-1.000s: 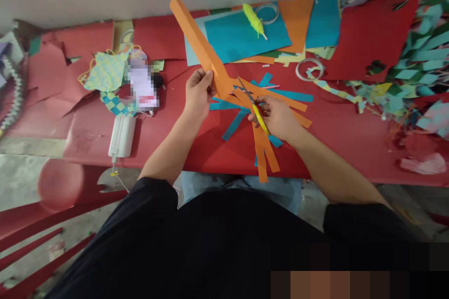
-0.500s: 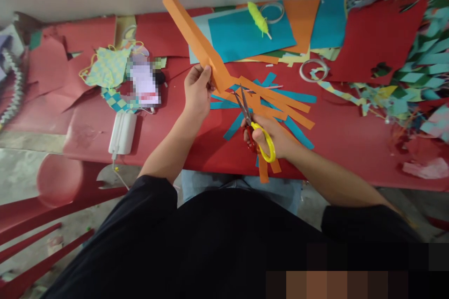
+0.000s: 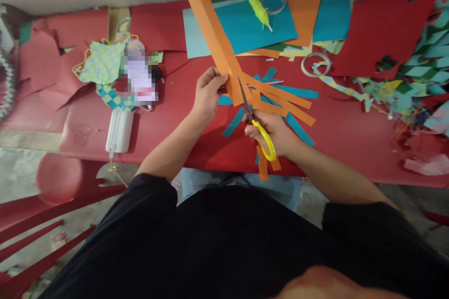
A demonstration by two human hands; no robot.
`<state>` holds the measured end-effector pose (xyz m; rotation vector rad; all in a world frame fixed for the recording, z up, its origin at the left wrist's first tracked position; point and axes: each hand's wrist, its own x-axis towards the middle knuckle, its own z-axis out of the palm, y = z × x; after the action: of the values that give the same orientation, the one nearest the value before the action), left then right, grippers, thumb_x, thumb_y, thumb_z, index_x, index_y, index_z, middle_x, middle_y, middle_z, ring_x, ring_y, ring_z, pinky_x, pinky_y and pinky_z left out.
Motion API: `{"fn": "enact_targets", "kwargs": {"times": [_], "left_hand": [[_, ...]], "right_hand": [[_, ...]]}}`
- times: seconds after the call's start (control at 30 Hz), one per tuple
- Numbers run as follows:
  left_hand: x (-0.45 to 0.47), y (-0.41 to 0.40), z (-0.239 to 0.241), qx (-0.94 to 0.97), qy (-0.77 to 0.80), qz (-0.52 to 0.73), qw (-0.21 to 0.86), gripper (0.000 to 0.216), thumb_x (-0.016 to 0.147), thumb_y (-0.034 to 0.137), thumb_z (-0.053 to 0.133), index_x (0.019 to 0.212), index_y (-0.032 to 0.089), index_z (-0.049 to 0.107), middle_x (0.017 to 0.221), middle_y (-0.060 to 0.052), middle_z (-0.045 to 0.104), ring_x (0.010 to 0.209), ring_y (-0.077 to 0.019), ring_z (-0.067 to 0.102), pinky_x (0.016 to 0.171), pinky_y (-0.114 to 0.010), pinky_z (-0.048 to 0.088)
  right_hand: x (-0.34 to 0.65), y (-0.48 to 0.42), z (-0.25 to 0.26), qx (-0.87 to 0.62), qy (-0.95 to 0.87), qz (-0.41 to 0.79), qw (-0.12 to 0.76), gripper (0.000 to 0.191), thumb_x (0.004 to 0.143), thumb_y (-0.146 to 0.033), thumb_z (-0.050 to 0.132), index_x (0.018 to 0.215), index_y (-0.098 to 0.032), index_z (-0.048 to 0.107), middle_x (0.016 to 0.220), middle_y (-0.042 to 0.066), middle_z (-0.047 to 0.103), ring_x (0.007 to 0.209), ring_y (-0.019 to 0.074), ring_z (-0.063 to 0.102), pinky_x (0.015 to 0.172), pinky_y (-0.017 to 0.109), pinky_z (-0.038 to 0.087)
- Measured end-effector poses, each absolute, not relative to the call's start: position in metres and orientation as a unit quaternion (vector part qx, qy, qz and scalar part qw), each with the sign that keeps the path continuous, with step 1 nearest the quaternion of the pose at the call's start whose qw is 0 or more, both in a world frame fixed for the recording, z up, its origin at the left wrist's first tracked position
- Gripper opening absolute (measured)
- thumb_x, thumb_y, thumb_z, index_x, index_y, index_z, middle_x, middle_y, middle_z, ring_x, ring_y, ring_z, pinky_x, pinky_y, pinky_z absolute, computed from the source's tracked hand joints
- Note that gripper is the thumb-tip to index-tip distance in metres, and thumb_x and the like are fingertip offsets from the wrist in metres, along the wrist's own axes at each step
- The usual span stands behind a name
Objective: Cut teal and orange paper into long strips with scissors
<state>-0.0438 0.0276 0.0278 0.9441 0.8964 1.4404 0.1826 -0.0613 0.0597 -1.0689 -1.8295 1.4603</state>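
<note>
My left hand (image 3: pixel 209 91) pinches the lower end of a long folded strip of orange paper (image 3: pixel 213 32), which slants up and away toward the wall. In my right hand (image 3: pixel 268 131) is a pair of scissors (image 3: pixel 264 138) with a yellow and a red handle. The blades point away from me, and the upper blade lies across the near right edge of the orange paper. Beneath and beside the hands, cut orange strips (image 3: pixel 296 98) and blue strips (image 3: pixel 300 130) are fanned out on the red tabletop.
Coloured sheets, among them a blue sheet (image 3: pixel 259 32), lie along the wall with a bundle of yellow yarn (image 3: pixel 257 9) on top. A tape roll (image 3: pixel 315 64) is near a red sheet (image 3: pixel 386 32). At left are a phone (image 3: pixel 140 77) and a white power bank (image 3: pixel 119 131).
My left hand and the orange paper have shifted right, and the paper now stands steeper. Its lower edge has come against the scissor blades, which look closer together.
</note>
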Motion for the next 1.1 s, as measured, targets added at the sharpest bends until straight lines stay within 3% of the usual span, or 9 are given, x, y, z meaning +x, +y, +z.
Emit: {"fn": "enact_targets", "kwargs": {"times": [0.1, 0.2, 0.27, 0.43, 0.67, 0.97, 1.1], "left_hand": [[-0.041, 0.020, 0.037, 0.385, 0.361, 0.586, 0.614, 0.027, 0.088, 0.046, 0.075, 0.097, 0.022, 0.070, 0.096, -0.005, 0.077, 0.084, -0.0203, 0.077, 0.071, -0.031, 0.062], [-0.040, 0.013, 0.045, 0.388, 0.352, 0.577, 0.627, 0.029, 0.088, 0.048, 0.069, 0.097, 0.019, 0.070, 0.106, -0.009, 0.080, 0.101, -0.0262, 0.081, 0.086, -0.037, 0.067], [-0.041, 0.011, 0.048, 0.398, 0.349, 0.580, 0.619, 0.027, 0.086, 0.046, 0.069, 0.094, 0.019, 0.069, 0.102, -0.008, 0.079, 0.097, -0.0249, 0.081, 0.089, -0.038, 0.068], [-0.042, 0.015, 0.043, 0.414, 0.344, 0.602, 0.590, 0.025, 0.088, 0.043, 0.077, 0.093, 0.022, 0.065, 0.087, -0.002, 0.073, 0.080, -0.0177, 0.077, 0.080, -0.032, 0.066], [-0.039, 0.021, 0.031, 0.408, 0.299, 0.626, 0.594, 0.044, 0.080, 0.040, 0.095, 0.095, 0.026, 0.057, 0.083, 0.005, 0.061, 0.067, -0.0090, 0.067, 0.064, -0.023, 0.059], [-0.041, 0.022, 0.026, 0.445, 0.301, 0.625, 0.566, 0.054, 0.085, 0.053, 0.096, 0.113, 0.028, 0.058, 0.091, 0.004, 0.061, 0.091, -0.0151, 0.078, 0.077, -0.026, 0.064], [-0.041, 0.020, 0.029, 0.430, 0.323, 0.621, 0.570, 0.054, 0.088, 0.051, 0.095, 0.117, 0.028, 0.056, 0.095, 0.002, 0.062, 0.109, -0.0208, 0.079, 0.093, -0.034, 0.067]], "right_hand": [[0.183, -0.063, 0.064, -0.376, -0.672, 0.570, 0.288, 0.057, 0.099, -0.075, 0.072, 0.110, -0.019, 0.066, 0.087, 0.004, 0.063, 0.074, 0.0169, 0.058, 0.062, 0.029, 0.046], [0.183, -0.065, 0.067, -0.354, -0.664, 0.597, 0.278, 0.055, 0.100, -0.071, 0.073, 0.112, -0.018, 0.065, 0.087, 0.004, 0.062, 0.073, 0.0158, 0.056, 0.062, 0.029, 0.046], [0.183, -0.066, 0.067, -0.340, -0.655, 0.614, 0.279, 0.053, 0.100, -0.069, 0.075, 0.114, -0.018, 0.065, 0.087, 0.003, 0.061, 0.074, 0.0156, 0.056, 0.063, 0.029, 0.047], [0.184, -0.067, 0.067, -0.335, -0.641, 0.632, 0.279, 0.054, 0.099, -0.067, 0.076, 0.118, -0.018, 0.065, 0.090, 0.004, 0.064, 0.074, 0.0156, 0.057, 0.063, 0.030, 0.049], [0.183, -0.068, 0.066, -0.340, -0.618, 0.649, 0.283, 0.054, 0.099, -0.069, 0.076, 0.119, -0.019, 0.065, 0.090, 0.005, 0.067, 0.073, 0.0171, 0.063, 0.067, 0.034, 0.056], [0.183, -0.070, 0.054, -0.324, -0.593, 0.662, 0.325, 0.044, 0.104, -0.059, 0.075, 0.127, -0.021, 0.069, 0.094, 0.005, 0.071, 0.078, 0.0187, 0.069, 0.069, 0.034, 0.060], [0.184, -0.071, 0.053, -0.334, -0.587, 0.662, 0.326, 0.041, 0.105, -0.057, 0.075, 0.127, -0.022, 0.070, 0.094, 0.005, 0.071, 0.078, 0.0184, 0.068, 0.070, 0.035, 0.060]]}}
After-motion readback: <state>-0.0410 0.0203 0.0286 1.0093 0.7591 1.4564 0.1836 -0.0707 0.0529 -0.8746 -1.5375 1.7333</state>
